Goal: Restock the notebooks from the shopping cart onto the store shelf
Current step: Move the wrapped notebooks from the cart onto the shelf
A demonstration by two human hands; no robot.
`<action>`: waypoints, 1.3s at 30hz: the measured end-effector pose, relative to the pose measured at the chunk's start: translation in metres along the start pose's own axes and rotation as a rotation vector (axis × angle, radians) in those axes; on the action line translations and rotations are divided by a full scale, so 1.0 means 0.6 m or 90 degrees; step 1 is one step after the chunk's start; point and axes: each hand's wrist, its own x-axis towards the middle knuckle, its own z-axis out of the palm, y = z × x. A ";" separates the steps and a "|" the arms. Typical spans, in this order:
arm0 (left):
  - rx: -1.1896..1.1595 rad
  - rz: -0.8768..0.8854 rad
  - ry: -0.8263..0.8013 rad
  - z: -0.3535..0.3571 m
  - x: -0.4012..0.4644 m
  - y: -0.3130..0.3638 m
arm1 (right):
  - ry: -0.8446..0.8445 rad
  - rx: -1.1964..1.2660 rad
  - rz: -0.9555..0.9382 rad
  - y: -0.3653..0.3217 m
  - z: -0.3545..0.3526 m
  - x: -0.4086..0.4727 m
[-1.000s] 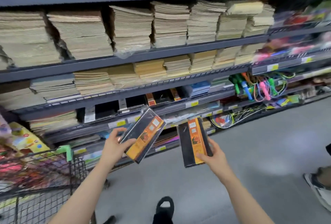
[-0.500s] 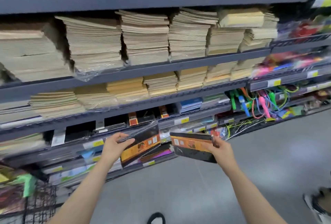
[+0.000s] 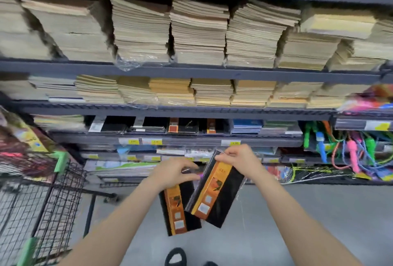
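Two notebooks hung in front of the shelf's lower front edge, one pinched at its top by the left hand (image 3: 172,173), one (image 3: 214,191) by the right hand (image 3: 236,159), seemingly squared for shelving beside matching stock (image 3: 184,125).

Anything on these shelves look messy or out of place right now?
Yes: loose clear plastic wrap hangs over the front edge of the upper shelf under a notebook stack, and the upper stacks lean unevenly.

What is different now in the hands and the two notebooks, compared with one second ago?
Both hands came together and turned their notebooks to hang downward. The right hand now pinches the right notebook by its top edge, overlapping the left notebook, gripped by the left hand. Neither was released.
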 end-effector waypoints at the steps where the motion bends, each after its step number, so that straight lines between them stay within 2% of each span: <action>1: 0.001 0.019 -0.019 0.006 0.001 0.007 | -0.019 -0.013 -0.007 -0.002 0.007 0.003; 6: -0.056 0.056 -0.078 0.021 -0.007 0.013 | -0.066 -0.085 -0.025 0.004 0.032 0.012; 14: -0.149 0.033 -0.069 0.034 -0.005 -0.004 | -0.024 -0.083 0.015 0.015 0.042 0.016; 20: -0.068 -0.067 -0.014 0.043 -0.004 -0.067 | 0.009 -0.076 0.023 0.050 0.020 0.030; 25: -0.040 -0.096 0.048 0.059 0.046 -0.136 | 0.031 -0.067 0.009 0.117 0.033 0.089; 34: -0.008 -0.029 0.183 0.151 0.273 -0.231 | -0.060 -0.124 -0.066 0.299 0.167 0.239; 39: -0.018 0.059 0.272 0.224 0.377 -0.256 | -0.107 -0.167 -0.150 0.362 0.233 0.293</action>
